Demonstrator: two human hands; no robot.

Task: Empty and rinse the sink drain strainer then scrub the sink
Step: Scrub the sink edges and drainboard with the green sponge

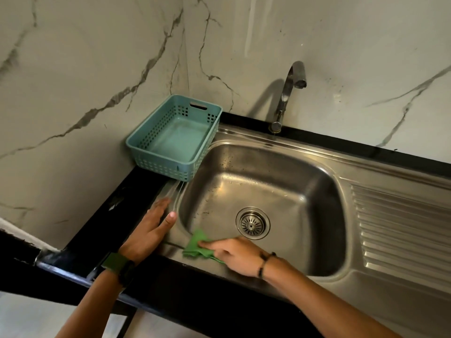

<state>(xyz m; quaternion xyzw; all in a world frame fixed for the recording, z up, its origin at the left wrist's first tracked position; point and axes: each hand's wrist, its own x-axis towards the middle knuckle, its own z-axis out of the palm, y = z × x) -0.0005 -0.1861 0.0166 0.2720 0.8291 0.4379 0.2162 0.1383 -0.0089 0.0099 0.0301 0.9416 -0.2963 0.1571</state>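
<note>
The blue basket (174,137) on the table (136,191) has nothing in it. The strainer (252,223) sits in the sink (263,174) drain. The right hand (234,256) pinches a green cloth (197,247) on the sink's near edge. The left hand (152,226) lies flat, fingers straight.

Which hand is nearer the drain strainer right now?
Right. The right hand presses the green scrub pad just below-left of the drain strainer; the left hand rests flat on the sink's left rim, farther away.
</note>
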